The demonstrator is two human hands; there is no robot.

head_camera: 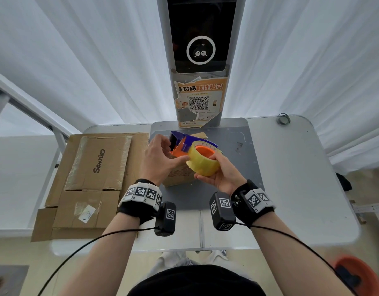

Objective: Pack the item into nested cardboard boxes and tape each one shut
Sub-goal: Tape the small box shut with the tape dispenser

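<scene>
Right hand (221,176): cups the roll of clear tape (205,160) from below and from the right, palm up; the thumb lies over the top of the roll, next to its orange core.
Left hand (160,160): fingers curled over the purple front end of the tape dispenser (184,143); the thumb stretches right and its tip touches the left side of the roll.
Tape dispenser: purple frame with orange parts, held in the air by both hands above the small box; the yellowish roll sits on its near end.
Small cardboard box (179,175): stands on the grey mat (237,159) directly under the hands, which hide most of it; 1 printed side faces the camera. Whether its top is shut cannot be told.
Flattened cardboard (94,180): several sheets stacked on the left part of the table, the top one printed "Sanrio" and overhanging the near-left edge.
Table (291,189): white, with the grey mat at its centre.
Kiosk post (200,60): upright at the far edge of the mat, with a dark screen above and an orange QR-code poster below.
Tape ring (283,119): small, at the far right corner of the table, well apart from the hands.
Wristbands (141,194): black, with square markers, 1 on each wrist, each with a cable.
</scene>
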